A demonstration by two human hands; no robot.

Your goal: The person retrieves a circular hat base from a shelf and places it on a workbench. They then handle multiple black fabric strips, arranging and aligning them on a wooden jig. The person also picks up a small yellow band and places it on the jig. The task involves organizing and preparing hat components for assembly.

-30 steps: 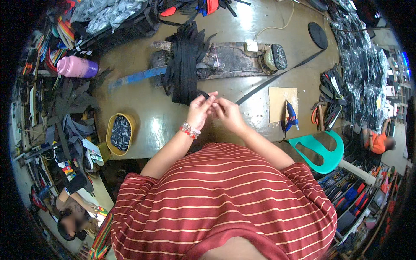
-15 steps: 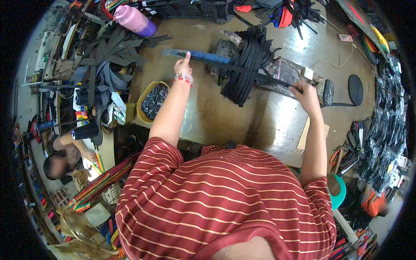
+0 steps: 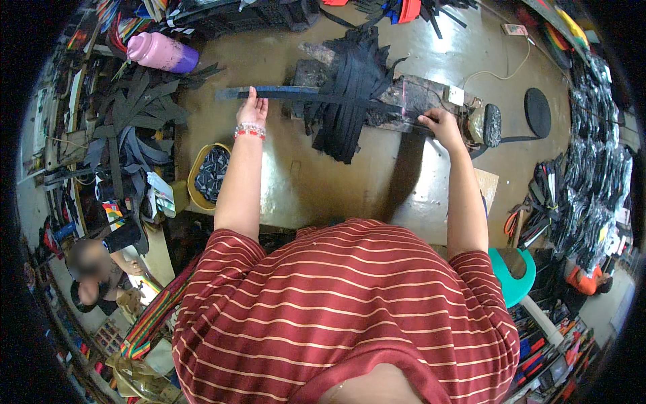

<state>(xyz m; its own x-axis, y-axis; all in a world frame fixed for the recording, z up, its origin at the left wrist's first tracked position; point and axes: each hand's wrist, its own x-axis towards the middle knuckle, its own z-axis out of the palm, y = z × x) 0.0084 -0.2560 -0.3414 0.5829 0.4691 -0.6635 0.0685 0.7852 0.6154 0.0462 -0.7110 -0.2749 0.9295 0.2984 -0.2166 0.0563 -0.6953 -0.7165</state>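
Observation:
A black strap is stretched nearly level across the worktable, over a thick bundle of cut black straps. My left hand is closed at its left end, thumb up, against a flat blue strip that runs along it. On the other side of the bundle, my right hand pinches the strap near the right end of a dark, worn board. Right of that hand stands a small plastic-wrapped block. Farther right lies a roll of black webbing with a tail leading left.
A yellow tub of small dark pieces stands left of my left forearm. Loose dark strips and a pink-purple bottle lie at the far left. A white box with a cable sits behind my right hand. Another person is at lower left.
The view has shifted, so the table things appear farther left. My right hand has come inward along the strap, closer to the bundle. My left hand remains at the strap's left end.

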